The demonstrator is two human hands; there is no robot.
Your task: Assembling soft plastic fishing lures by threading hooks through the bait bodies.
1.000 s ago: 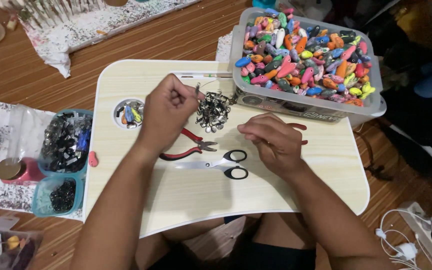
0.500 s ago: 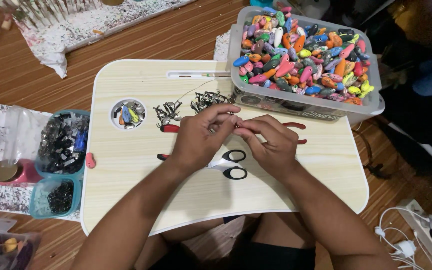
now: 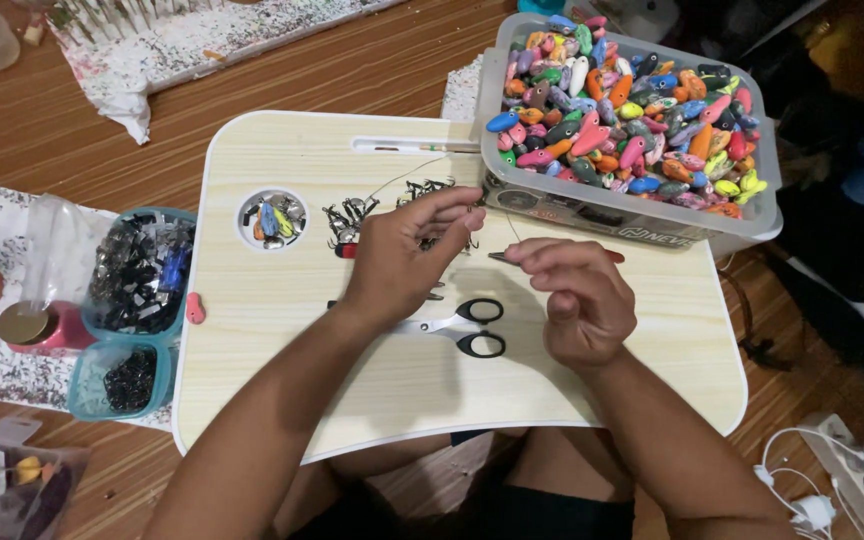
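Over the lap desk: both hands meet above the middle of the pale wooden desk (image 3: 282,400).
Left grip: left hand (image 3: 407,250) has its fingers stretched toward the right, tips close together. It seems to pinch something tiny, maybe a hook or the thin line (image 3: 407,173), but I cannot tell for sure.
Right grip: right hand (image 3: 572,295) is curled, thumb and finger pressed on a small metal pin (image 3: 502,257) that pokes out to the left.
Step in hand: it looks like joining a tiny part to the pin.
Next move calls for: slow, steady fingers, because the parts are so small.
Arm pose: both forearms come up from the bottom, wrists raised off the desk.
Close by: black-handled scissors (image 3: 467,328) lie just below the hands; a little heap of hooks (image 3: 352,215) sits just above.
Farther out: a round cup hole (image 3: 272,218) holds a few lures; a grey tub (image 3: 632,215) of bright fishing lures stands at the top right corner.
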